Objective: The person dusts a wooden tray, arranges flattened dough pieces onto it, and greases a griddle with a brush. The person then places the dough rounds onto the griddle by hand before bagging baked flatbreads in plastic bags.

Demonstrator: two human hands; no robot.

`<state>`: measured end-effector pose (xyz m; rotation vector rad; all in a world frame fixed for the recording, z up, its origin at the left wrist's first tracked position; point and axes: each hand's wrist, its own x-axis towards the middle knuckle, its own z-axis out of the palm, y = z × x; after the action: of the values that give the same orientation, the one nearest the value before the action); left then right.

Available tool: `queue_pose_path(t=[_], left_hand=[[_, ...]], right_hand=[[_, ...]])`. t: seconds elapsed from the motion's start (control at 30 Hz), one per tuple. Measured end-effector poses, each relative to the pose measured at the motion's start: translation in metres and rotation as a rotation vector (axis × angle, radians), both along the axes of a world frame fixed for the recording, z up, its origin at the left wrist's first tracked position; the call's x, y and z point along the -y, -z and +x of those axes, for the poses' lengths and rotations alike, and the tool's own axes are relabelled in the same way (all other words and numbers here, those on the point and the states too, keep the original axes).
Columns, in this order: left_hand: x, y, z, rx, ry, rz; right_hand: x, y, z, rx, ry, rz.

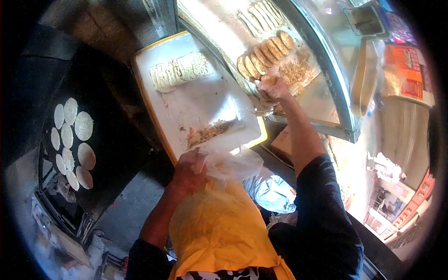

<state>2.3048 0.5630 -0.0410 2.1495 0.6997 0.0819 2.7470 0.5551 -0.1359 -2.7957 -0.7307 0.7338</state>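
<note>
My left hand [190,169] is closed on a clear plastic bag [233,163], which hangs in loose folds in front of the yellow apron [214,228]. My right hand [274,88] reaches into the glass-sided case, its fingers curled at the near end of a row of browned round flatbreads [264,55]. Something brown shows by the fingertips, but what they grip is partly hidden. Brown crumbs [296,70] lie beside this hand. A white tray [182,116] between my arms holds pale, uncooked-looking dough pieces [179,71] in a row and a heap of crumbs [207,132].
At the left, a dark griddle [107,135] bears several pale round flatbreads [67,135]. Long pale strips [261,17] lie at the far end of the case. The case's metal-edged glass [333,74] borders my right arm. An orange-and-white box [406,70] stands beyond it.
</note>
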Motion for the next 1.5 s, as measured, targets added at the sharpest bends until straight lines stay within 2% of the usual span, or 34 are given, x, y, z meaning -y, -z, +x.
queue_pose_path(t=[0.07,0.1,0.17,0.2,0.27,0.37,0.43,0.53,0.57,0.7,0.73,0.8,0.93,0.97,1.0,1.03,1.07,1.13,1.17,1.2,1.23,1.27,1.33,1.37,1.4,1.43,1.47,1.5], left_hand=[[-0.014,-0.030,0.008,-0.160,0.063,0.045],[-0.018,-0.030,0.008,-0.162,0.060,0.044],[-0.025,-0.030,0.005,-0.297,0.167,0.221],[-0.026,-0.027,0.002,-0.299,0.166,0.225],[-0.027,-0.021,-0.002,-0.146,0.101,0.398],[-0.027,-0.026,-0.003,-0.107,0.086,0.375],[-0.027,-0.023,-0.005,-0.188,0.135,0.399],[-0.027,-0.021,-0.006,-0.322,0.194,0.501],[-0.027,-0.020,-0.005,-0.369,0.205,0.582],[-0.029,-0.015,-0.008,-0.310,0.111,0.588],[-0.036,-0.026,-0.005,-0.255,0.105,0.566],[-0.042,-0.031,-0.004,-0.211,0.107,0.548],[-0.051,-0.028,-0.007,-0.174,0.022,0.568],[-0.054,-0.033,-0.005,-0.251,0.063,0.545],[-0.056,-0.037,-0.001,-0.325,0.104,0.524],[-0.058,-0.037,0.005,-0.441,0.125,0.474],[-0.059,-0.041,0.012,-0.441,0.135,0.487],[-0.056,-0.050,0.023,-0.518,0.131,0.323],[-0.052,-0.049,0.026,-0.514,0.149,0.336],[-0.049,-0.044,0.026,-0.277,0.000,0.174],[-0.048,-0.040,0.025,-0.041,-0.145,0.008],[-0.049,-0.038,0.022,-0.040,-0.132,0.020],[-0.056,-0.042,0.020,0.131,-0.127,-0.088],[-0.051,-0.054,0.016,0.149,-0.138,0.026],[-0.052,-0.056,0.012,0.153,-0.136,0.031],[-0.053,-0.057,0.010,0.156,-0.064,0.142],[-0.052,-0.059,0.008,0.160,0.007,0.254],[-0.044,-0.061,0.004,-0.024,-0.047,0.162]], right_hand=[[0.001,0.025,0.019,-0.110,0.098,0.145],[0.002,0.031,0.025,-0.142,0.122,0.179],[-0.004,0.007,0.024,-0.279,0.224,0.143],[-0.009,-0.010,0.020,-0.384,0.300,0.078],[-0.006,-0.016,0.011,-0.361,0.299,0.121],[-0.002,-0.017,0.009,-0.388,0.406,0.169],[0.006,-0.002,0.011,-0.581,0.556,0.389],[-0.001,-0.062,-0.030,-0.661,0.641,0.479],[0.006,-0.035,-0.019,-0.789,0.651,0.570],[0.009,-0.023,-0.029,-0.676,0.697,0.586],[0.009,-0.030,-0.033,-0.686,0.700,0.589],[0.012,-0.046,-0.042,-0.535,0.586,0.525],[0.025,-0.079,-0.082,-0.833,0.468,0.934],[0.027,-0.112,-0.104,-0.993,0.558,0.959],[0.033,-0.116,-0.121,-1.003,0.565,0.967],[0.039,-0.119,-0.133,-1.198,0.587,1.115],[0.043,-0.124,-0.146,-1.389,0.604,1.266],[0.048,-0.137,-0.186,-1.741,0.531,1.431],[0.046,-0.133,-0.205,-1.888,0.513,1.452],[0.045,-0.126,-0.222,-2.038,0.485,1.468],[0.044,-0.123,-0.238,-2.033,0.480,1.492],[0.044,-0.121,-0.252,-1.973,0.526,1.444],[0.049,-0.121,-0.268,-1.912,0.555,1.406],[0.055,-0.122,-0.273,-1.763,0.564,1.314],[0.060,-0.121,-0.275,-1.612,0.571,1.220],[0.062,-0.119,-0.276,-1.510,0.522,1.144],[0.062,-0.115,-0.277,-1.505,0.519,1.147],[0.062,-0.110,-0.278,-1.339,0.408,1.064]])
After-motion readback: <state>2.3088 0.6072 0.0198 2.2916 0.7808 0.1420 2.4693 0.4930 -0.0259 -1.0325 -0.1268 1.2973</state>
